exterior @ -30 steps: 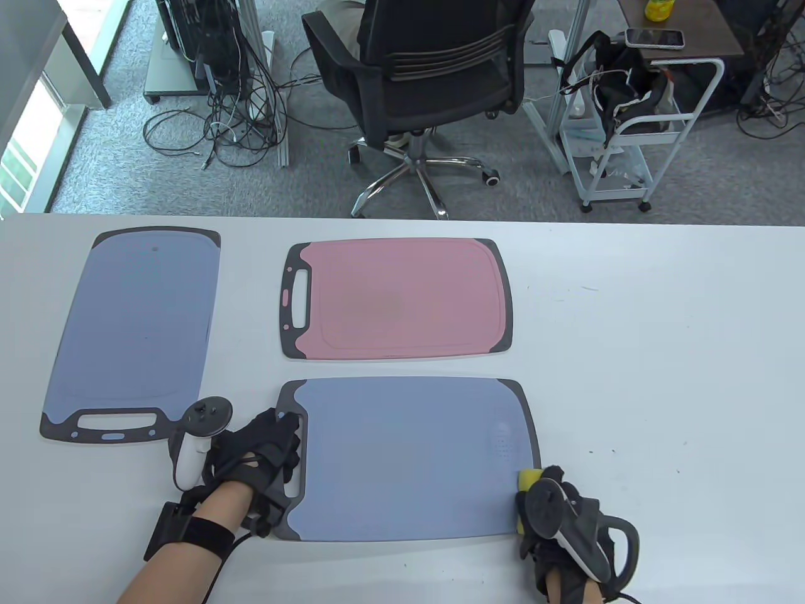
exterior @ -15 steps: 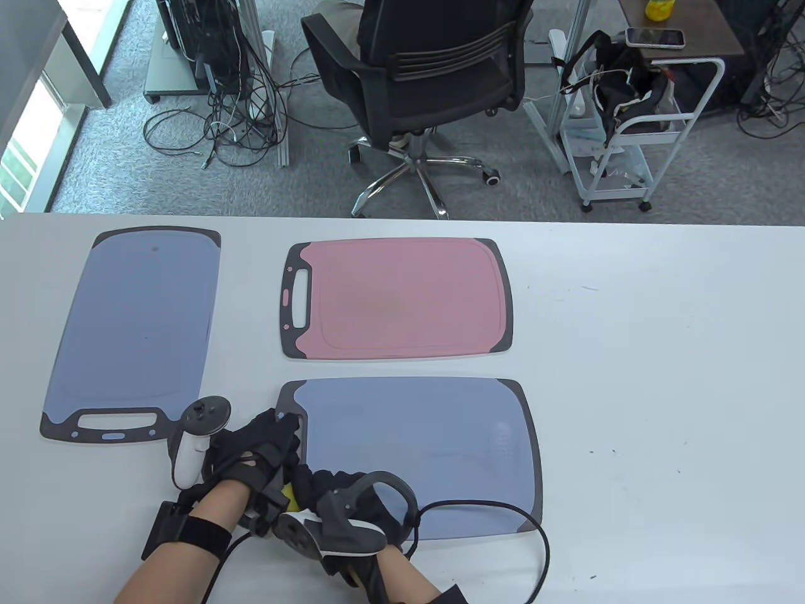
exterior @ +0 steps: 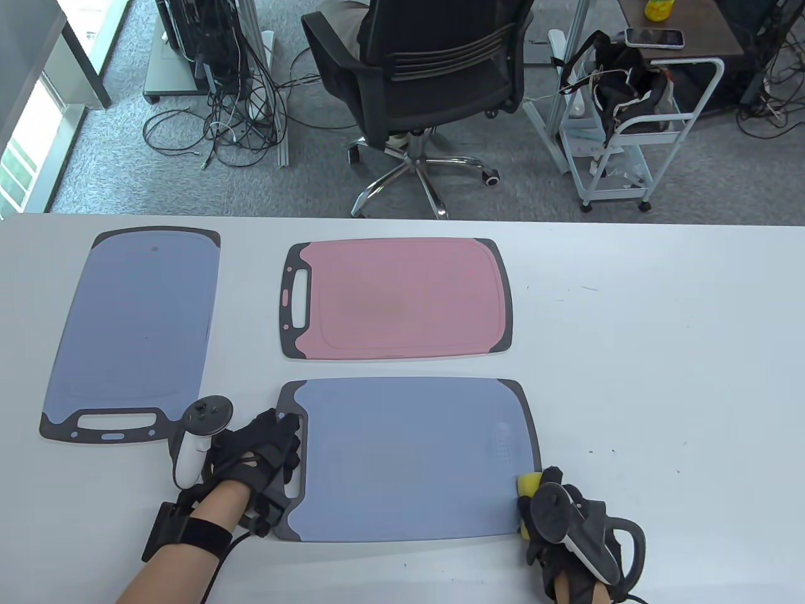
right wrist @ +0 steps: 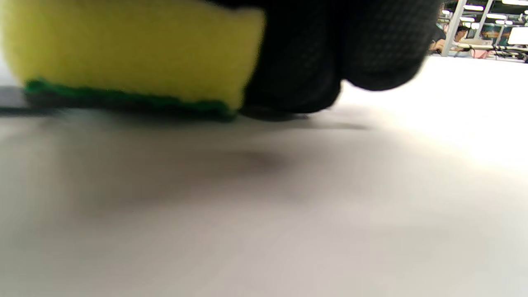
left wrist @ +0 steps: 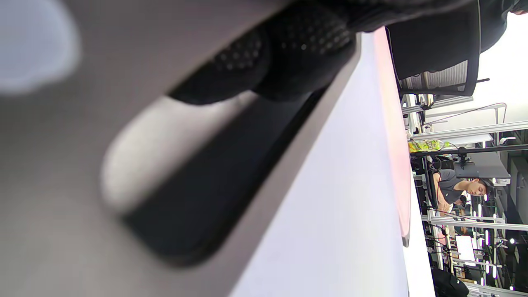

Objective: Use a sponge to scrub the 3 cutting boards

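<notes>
Three cutting boards lie on the white table: a blue board [exterior: 135,333] at the left, a pink board [exterior: 402,299] at the back middle, and a near blue board [exterior: 409,459] in front of me. My left hand [exterior: 267,459] rests on the near board's dark handle end, fingers [left wrist: 288,53] lying over the slot. My right hand [exterior: 553,509] grips a yellow sponge [exterior: 529,484] with a green scrub face [right wrist: 123,99], pressed down at the near board's right edge.
A black office chair [exterior: 427,69] and a white wire cart [exterior: 635,126] stand on the carpet beyond the table's far edge. Bare white tabletop [exterior: 679,377] stretches to the right of the boards.
My right hand swept the sponge from the near board's right edge to its left end beside my left hand, then back to the right edge. My left hand stayed on the handle.
</notes>
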`<act>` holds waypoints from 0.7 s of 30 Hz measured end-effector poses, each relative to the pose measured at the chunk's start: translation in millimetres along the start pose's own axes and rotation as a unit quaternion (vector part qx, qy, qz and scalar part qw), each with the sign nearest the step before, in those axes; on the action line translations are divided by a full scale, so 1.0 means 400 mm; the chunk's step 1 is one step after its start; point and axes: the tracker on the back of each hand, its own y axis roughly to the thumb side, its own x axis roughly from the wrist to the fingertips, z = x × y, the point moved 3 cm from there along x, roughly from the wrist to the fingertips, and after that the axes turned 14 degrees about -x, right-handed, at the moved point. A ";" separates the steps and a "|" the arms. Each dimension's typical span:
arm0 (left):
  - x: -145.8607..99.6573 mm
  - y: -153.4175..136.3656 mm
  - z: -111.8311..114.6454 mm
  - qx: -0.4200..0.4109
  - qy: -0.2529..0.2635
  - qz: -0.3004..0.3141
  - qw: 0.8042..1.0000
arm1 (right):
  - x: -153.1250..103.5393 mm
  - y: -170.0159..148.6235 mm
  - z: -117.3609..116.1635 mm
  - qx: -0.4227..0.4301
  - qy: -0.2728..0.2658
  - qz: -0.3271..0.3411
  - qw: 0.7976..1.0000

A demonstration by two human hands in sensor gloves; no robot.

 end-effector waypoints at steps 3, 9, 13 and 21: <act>0.000 0.000 0.001 -0.001 -0.001 -0.001 1.000 | 0.007 0.159 0.054 -0.053 -0.051 0.118 0.990; 0.000 0.000 0.002 -0.005 -0.007 -0.001 1.000 | -0.032 0.540 0.175 -0.051 -0.121 0.295 0.946; 0.000 0.001 0.002 -0.007 -0.012 -0.001 1.000 | -0.103 0.720 0.224 -0.050 -0.158 0.387 0.907; 0.000 0.003 0.001 -0.007 -0.019 -0.001 1.000 | -0.029 0.450 0.147 -0.059 -0.090 0.239 0.965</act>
